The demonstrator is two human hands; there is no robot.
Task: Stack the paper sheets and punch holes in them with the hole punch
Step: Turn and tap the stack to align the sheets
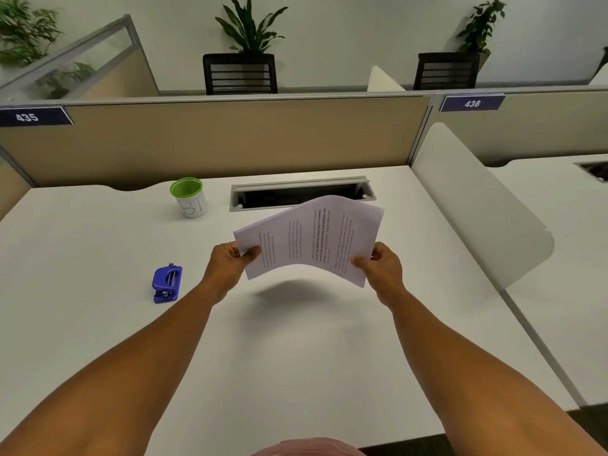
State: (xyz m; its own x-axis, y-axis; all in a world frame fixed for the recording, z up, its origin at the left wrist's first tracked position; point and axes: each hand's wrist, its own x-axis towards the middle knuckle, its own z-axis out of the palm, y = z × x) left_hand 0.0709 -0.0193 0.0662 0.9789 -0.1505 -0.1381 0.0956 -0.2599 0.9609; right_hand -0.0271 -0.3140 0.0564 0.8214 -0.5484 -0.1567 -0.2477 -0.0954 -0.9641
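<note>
Above the desk (98,324), two hands hold the sheets in the air.
From the left: the punch (167,284) lies untouched on the desk, well apart. The left hand (230,261) pinches the sheets (312,238) at their left near corner, thumb on top; the right hand (381,264) pinches the right near corner likewise. Held at both ends, the stack bows upward, probably for squaring. Its long axis runs left to right, text lines running away from the person.

Green-rimmed cup (189,198) near open cable tray (301,192) on white desk (82,258)
</note>
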